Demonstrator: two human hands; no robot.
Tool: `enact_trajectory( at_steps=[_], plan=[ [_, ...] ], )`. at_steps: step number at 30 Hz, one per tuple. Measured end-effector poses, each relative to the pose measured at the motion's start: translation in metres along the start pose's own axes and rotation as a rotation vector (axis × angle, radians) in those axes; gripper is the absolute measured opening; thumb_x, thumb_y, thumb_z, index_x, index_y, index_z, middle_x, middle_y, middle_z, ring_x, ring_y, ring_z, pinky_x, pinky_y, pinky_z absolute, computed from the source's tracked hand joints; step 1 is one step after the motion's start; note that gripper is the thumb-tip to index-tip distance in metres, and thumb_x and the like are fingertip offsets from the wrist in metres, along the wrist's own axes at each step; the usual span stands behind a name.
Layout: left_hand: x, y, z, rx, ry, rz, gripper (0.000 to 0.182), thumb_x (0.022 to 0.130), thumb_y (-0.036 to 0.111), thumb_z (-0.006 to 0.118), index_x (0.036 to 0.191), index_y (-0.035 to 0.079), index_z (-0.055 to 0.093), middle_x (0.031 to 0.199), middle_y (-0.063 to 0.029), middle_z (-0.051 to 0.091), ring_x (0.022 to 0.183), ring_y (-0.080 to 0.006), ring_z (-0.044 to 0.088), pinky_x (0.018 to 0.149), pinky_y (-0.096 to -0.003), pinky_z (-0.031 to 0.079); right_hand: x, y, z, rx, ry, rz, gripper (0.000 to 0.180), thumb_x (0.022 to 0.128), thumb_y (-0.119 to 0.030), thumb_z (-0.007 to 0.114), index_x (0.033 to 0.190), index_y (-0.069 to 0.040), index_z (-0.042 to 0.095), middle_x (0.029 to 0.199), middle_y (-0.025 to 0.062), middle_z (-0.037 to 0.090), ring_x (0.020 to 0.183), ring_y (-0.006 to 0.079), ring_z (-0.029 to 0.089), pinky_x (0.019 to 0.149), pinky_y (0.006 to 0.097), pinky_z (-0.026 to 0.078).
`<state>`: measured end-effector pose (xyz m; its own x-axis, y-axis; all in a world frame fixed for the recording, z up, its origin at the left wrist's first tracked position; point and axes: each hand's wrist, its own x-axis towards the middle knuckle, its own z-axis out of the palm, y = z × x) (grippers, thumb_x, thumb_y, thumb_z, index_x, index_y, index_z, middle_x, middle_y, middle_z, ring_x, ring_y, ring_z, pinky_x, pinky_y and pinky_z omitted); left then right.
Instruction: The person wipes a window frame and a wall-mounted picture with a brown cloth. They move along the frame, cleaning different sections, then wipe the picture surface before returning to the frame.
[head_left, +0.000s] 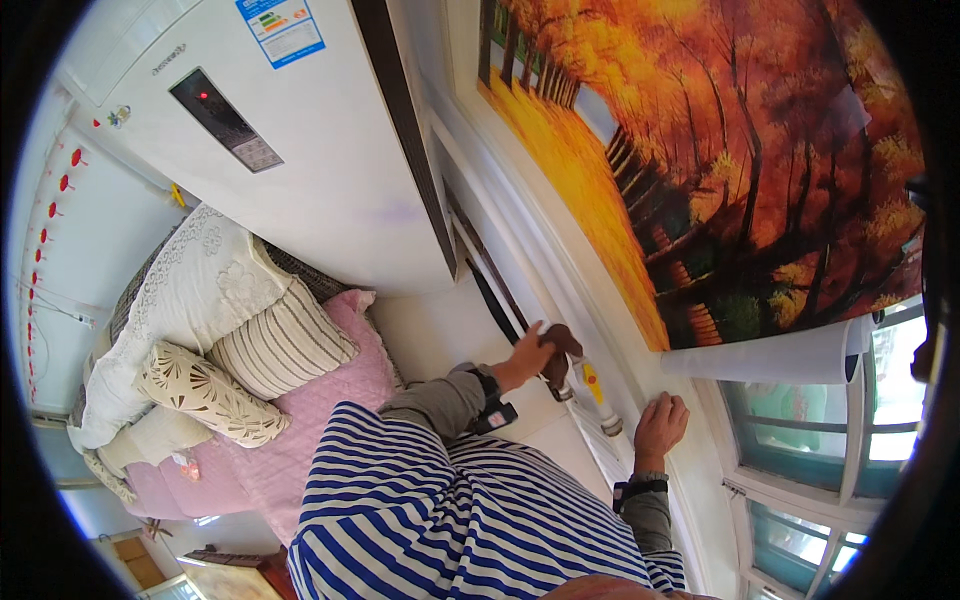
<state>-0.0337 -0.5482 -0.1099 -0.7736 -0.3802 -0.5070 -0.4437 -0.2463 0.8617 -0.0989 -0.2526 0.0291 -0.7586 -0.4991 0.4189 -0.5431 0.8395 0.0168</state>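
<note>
My left hand (526, 355) grips a brown cloth (556, 367), which hangs bunched beside a white pipe. Just right of the cloth is a valve with a yellow handle (592, 382). On the white window sill (645, 375) rests my right hand (661, 424), its fingers curled and the palm hidden. No object shows in the right hand. Below the valve, part of a white radiator (594, 431) stands against the wall under the sill.
A tall white refrigerator (322, 172) with a display stands at upper left. Beyond my left arm is a sofa with a pink cover (322, 397) and several cushions (281, 345). A roller blind with autumn trees (712, 172) hangs above the sill, near windows (787, 420).
</note>
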Motion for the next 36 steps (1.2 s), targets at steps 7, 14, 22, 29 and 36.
enact_trajectory(
  at_steps=[7, 14, 22, 29, 36],
  plan=[
    [0.124, 0.083, -0.102, -0.714, 0.299, 0.319, 0.046, 0.106, 0.011, 0.048, 0.150, 0.006, 0.038, 0.111, -0.0113, 0.066, 0.094, -0.0278, 0.067, 0.078, -0.0436, 0.056, -0.003, 0.001, -0.004, -0.037, -0.011, 0.031, 0.031, 0.084, -0.010, 0.067, 0.114, -0.003, 0.063, 0.116, 0.0194, 0.058, 0.100, 0.0396, 0.056, 0.087, 0.0498, 0.047],
    [0.271, 0.211, -0.189, -0.098, 0.839, 0.371, 0.047, 0.104, 0.018, 0.051, 0.148, 0.003, 0.044, 0.141, -0.0244, 0.056, 0.129, -0.0417, 0.055, 0.110, -0.0453, 0.042, 0.001, -0.008, -0.019, -0.074, -0.077, 0.067, 0.030, 0.087, -0.016, 0.060, 0.113, -0.002, 0.061, 0.116, 0.0212, 0.056, 0.099, 0.0412, 0.054, 0.086, 0.0517, 0.046],
    [0.330, 0.288, -0.287, -0.185, 0.685, 0.736, 0.054, 0.104, 0.013, 0.049, 0.154, -0.002, 0.034, 0.148, -0.0263, 0.050, 0.135, -0.0392, 0.050, 0.112, -0.0405, 0.040, 0.003, -0.015, -0.020, -0.087, -0.121, 0.092, 0.030, 0.091, -0.019, 0.055, 0.113, -0.001, 0.060, 0.117, 0.0218, 0.055, 0.099, 0.0409, 0.053, 0.086, 0.0513, 0.045],
    [0.273, 0.227, -0.228, 0.192, 0.693, 0.594, 0.059, 0.105, 0.015, 0.052, 0.158, 0.000, 0.031, 0.154, -0.0274, 0.044, 0.140, -0.0416, 0.045, 0.115, -0.0413, 0.037, 0.008, -0.019, -0.014, -0.062, -0.142, 0.136, 0.030, 0.088, -0.018, 0.058, 0.114, -0.002, 0.061, 0.115, 0.0209, 0.056, 0.098, 0.0410, 0.053, 0.085, 0.0511, 0.045],
    [0.167, 0.147, -0.095, 0.245, 0.647, 0.828, 0.062, 0.101, 0.009, 0.058, 0.157, 0.002, 0.032, 0.153, -0.0304, 0.038, 0.140, -0.0494, 0.038, 0.117, -0.0494, 0.034, 0.011, -0.023, -0.004, 0.004, -0.045, 0.087, 0.032, 0.080, -0.014, 0.068, 0.111, -0.005, 0.061, 0.113, 0.0164, 0.057, 0.094, 0.0375, 0.055, 0.081, 0.0494, 0.047]
  ],
)
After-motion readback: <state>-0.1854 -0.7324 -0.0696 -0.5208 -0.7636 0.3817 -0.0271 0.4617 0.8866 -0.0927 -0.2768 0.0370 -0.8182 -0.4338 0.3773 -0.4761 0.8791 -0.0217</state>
